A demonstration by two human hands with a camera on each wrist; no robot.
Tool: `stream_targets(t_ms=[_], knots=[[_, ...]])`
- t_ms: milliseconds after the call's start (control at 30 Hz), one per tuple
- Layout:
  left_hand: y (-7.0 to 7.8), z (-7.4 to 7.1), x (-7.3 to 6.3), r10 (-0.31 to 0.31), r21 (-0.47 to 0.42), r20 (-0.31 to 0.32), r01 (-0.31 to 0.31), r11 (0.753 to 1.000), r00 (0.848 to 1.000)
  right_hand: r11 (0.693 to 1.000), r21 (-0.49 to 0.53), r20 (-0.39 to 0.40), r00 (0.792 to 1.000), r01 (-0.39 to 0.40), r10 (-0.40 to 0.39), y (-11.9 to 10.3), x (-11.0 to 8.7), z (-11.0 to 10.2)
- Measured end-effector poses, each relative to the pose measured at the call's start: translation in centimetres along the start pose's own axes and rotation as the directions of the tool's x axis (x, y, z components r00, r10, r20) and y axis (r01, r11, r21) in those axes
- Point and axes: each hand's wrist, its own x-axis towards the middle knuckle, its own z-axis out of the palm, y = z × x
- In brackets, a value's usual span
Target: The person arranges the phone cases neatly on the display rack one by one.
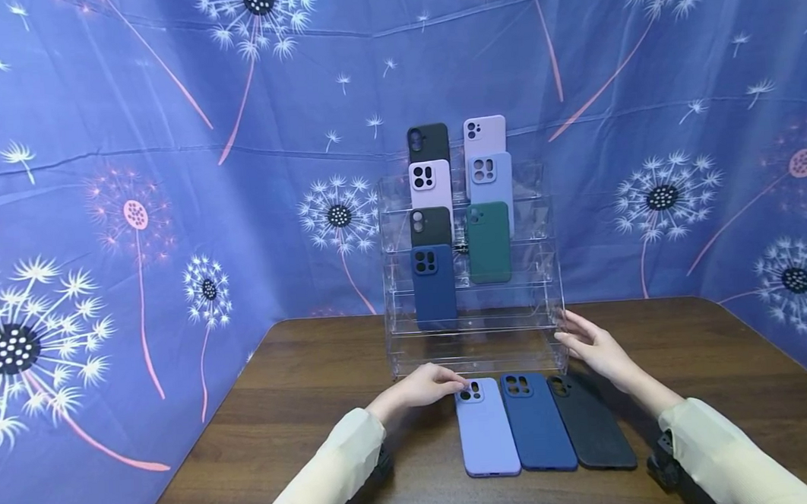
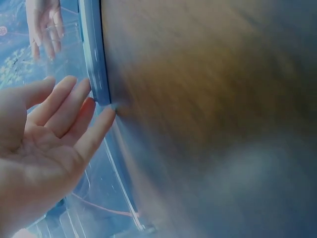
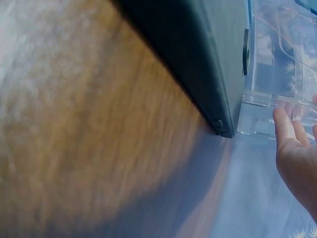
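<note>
Three phone cases lie side by side on the table: a lavender phone case, a dark blue phone case and a black phone case. My left hand is at the far left corner of the lavender case, its fingertips right at the edge; the left wrist view shows those fingers loosely bent beside the case's side. Behind the row stands a clear tiered display rack. My right hand reaches to the rack's lower right side, fingertips touching its edge, fingers extended.
On the rack, two columns of phone cases lean upright, including a blue one at the lower left and a green one at right. The brown wooden table meets a blue dandelion-patterned cloth at the back and sides.
</note>
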Motion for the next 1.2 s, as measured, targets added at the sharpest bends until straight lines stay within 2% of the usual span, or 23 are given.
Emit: stream_targets(t_ms=[400,500,600,767,833,1100,1200], knots=[[-0.78,-0.32,-0.50,-0.038,-0.087,0.047,0.042,0.995,0.998,1.000,-0.014,-0.004,1.000,-0.010,0.010,0.48,-0.29,-0.45],[-0.77,-0.31,-0.60,-0.048,-0.111,0.044,0.052,0.992,0.998,1.000,-0.019,-0.006,1.000,-0.023,0.023,0.54,-0.27,-0.51],[-0.62,-0.38,-0.61,-0.052,-0.139,0.014,0.054,0.989,0.999,0.999,-0.022,-0.007,0.999,-0.032,0.032,0.38,-0.24,-0.47],[-0.49,-0.37,-0.30,-0.005,-0.056,-0.091,-0.001,0.998,0.996,0.999,-0.028,-0.011,1.000,-0.024,0.023,0.17,-0.20,-0.27],[-0.45,-0.25,-0.21,-0.002,-0.018,-0.110,0.000,1.000,0.994,1.000,-0.025,-0.012,1.000,-0.019,0.019,0.21,-0.20,-0.16],[0.00,0.12,-0.31,-0.108,0.013,-0.068,0.109,0.994,0.992,1.000,-0.006,-0.001,1.000,-0.009,0.009,0.10,-0.15,-0.02],[0.01,0.19,-0.37,-0.139,0.014,-0.073,0.140,0.990,0.988,1.000,-0.007,0.005,1.000,-0.007,0.007,0.01,-0.12,-0.06]])
